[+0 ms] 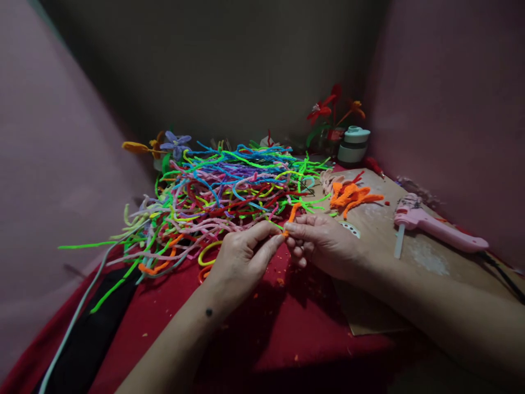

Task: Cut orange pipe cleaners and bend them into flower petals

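The left hand point(241, 251) and right hand point(322, 238) are close together, both pinching one bent orange fuzzy stick point(295, 212) near the brown board's point(379, 232) left edge. More orange pieces point(350, 197) (a fluffy bunch) lie toward its far left corner.

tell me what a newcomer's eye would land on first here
Probably the big tangled heap of bright fuzzy stems, spread across the middle of the red cloth. Next, just in front of its right side, the left hand and right hand pinching a small orange piece between them. Then the pink glue gun, lying on the brown board at the right.
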Demonstrator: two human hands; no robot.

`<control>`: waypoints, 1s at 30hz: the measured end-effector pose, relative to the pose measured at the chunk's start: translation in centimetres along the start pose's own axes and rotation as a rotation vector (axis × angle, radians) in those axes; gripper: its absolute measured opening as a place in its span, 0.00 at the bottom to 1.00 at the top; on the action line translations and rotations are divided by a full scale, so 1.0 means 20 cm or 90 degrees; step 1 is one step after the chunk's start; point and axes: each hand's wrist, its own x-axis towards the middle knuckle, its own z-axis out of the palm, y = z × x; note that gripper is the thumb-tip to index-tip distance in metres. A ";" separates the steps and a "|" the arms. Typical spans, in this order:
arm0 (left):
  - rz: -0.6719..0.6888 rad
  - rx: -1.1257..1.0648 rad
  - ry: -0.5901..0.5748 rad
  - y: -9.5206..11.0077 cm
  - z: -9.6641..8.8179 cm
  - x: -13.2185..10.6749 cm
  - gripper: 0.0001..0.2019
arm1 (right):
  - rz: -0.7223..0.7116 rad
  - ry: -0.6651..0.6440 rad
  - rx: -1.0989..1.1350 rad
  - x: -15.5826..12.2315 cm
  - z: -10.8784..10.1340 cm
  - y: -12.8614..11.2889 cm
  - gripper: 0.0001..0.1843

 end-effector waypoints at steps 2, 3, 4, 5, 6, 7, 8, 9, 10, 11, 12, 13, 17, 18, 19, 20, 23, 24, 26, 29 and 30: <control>-0.013 -0.015 0.003 0.00 0.00 0.00 0.10 | 0.006 -0.003 0.008 0.00 0.00 0.01 0.12; -0.018 -0.014 0.008 -0.01 0.00 0.00 0.09 | 0.007 -0.003 0.011 0.00 0.00 0.01 0.12; -0.021 -0.009 0.014 -0.01 0.00 -0.01 0.09 | 0.007 -0.002 0.009 0.00 0.00 0.01 0.11; -0.022 -0.003 0.018 -0.01 0.00 -0.01 0.09 | 0.001 -0.001 0.000 0.00 0.00 0.01 0.11; -0.021 0.002 0.023 -0.01 0.00 -0.01 0.09 | -0.015 -0.001 -0.017 0.00 0.01 0.01 0.10; -0.016 0.009 0.030 -0.02 0.00 -0.01 0.09 | -0.036 -0.003 -0.042 -0.01 0.01 0.00 0.09; -0.010 0.016 0.035 -0.01 0.01 -0.02 0.09 | -0.058 -0.001 -0.075 -0.01 0.01 0.00 0.08; 0.000 0.025 0.040 -0.01 0.01 -0.02 0.08 | -0.076 0.005 -0.111 -0.01 0.02 0.00 0.07; 0.011 0.037 0.047 -0.01 0.02 -0.02 0.08 | -0.089 0.014 -0.145 -0.02 0.02 0.00 0.07; 0.021 0.052 0.053 -0.01 0.02 -0.03 0.08 | -0.093 0.024 -0.169 -0.02 0.03 0.00 0.06; 0.029 0.067 0.057 -0.01 0.02 -0.03 0.08 | -0.088 0.035 -0.185 -0.02 0.03 0.00 0.06; 0.034 0.078 0.058 -0.01 0.02 -0.03 0.08 | -0.082 0.043 -0.188 -0.02 0.03 0.00 0.06; 0.022 0.066 0.047 -0.02 0.02 -0.04 0.07 | -0.063 0.024 -0.140 -0.03 0.03 0.01 0.06; 0.017 0.057 0.045 -0.02 0.01 -0.04 0.07 | -0.057 0.014 -0.128 -0.03 0.02 0.01 0.06; 0.012 0.052 0.045 -0.02 0.01 -0.04 0.08 | -0.051 0.007 -0.117 -0.03 0.02 0.01 0.07; 0.010 0.051 0.048 -0.02 0.00 -0.04 0.08 | -0.045 0.003 -0.107 -0.03 0.02 0.01 0.08; 0.014 0.063 0.068 -0.02 0.00 -0.05 0.08 | -0.044 0.005 -0.076 -0.03 0.02 0.00 0.08; 0.018 0.069 0.073 -0.02 0.00 -0.05 0.08 | -0.048 0.007 -0.072 -0.03 0.02 0.00 0.07; 0.025 0.079 0.075 -0.02 0.00 -0.04 0.08 | -0.067 0.000 -0.082 -0.03 0.02 0.00 0.05; 0.033 0.091 0.068 -0.02 0.01 -0.04 0.08 | -0.101 -0.011 -0.125 -0.03 0.02 -0.01 0.04; 0.036 0.093 0.068 -0.02 0.01 -0.04 0.08 | -0.105 -0.008 -0.133 -0.03 0.02 0.00 0.04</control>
